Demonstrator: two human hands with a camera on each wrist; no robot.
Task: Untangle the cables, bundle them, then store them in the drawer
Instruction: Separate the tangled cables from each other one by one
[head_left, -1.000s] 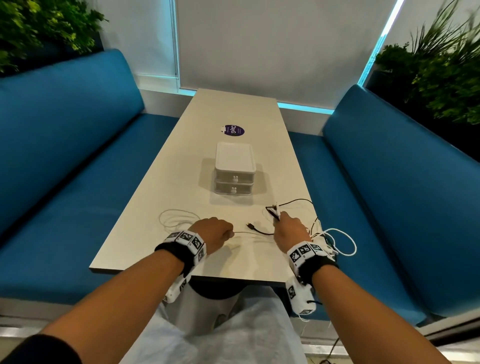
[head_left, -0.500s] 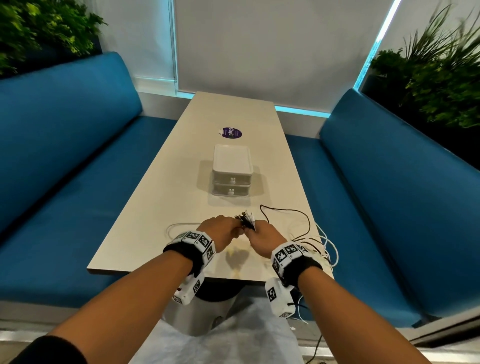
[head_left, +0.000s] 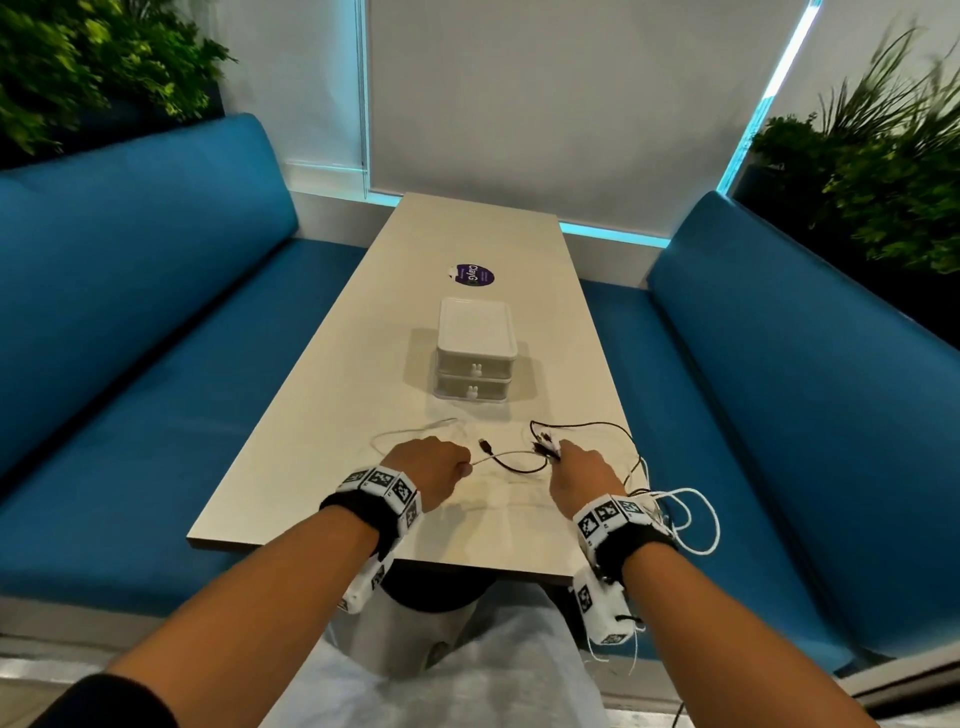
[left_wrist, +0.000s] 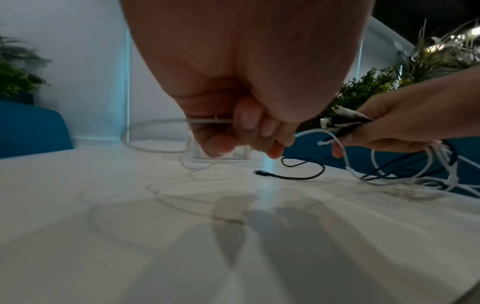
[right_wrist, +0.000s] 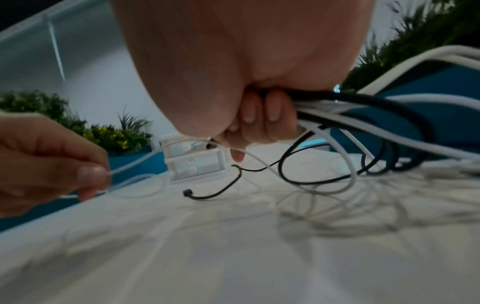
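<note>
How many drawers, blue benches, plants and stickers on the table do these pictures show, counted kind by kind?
Drawers: 2
Blue benches: 2
Plants: 2
Sticker: 1
Total: 7

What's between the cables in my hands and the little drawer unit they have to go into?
Nothing visible on the table between the cables in your right hand and the drawer unit. Both of its drawers are closed, though.
</note>
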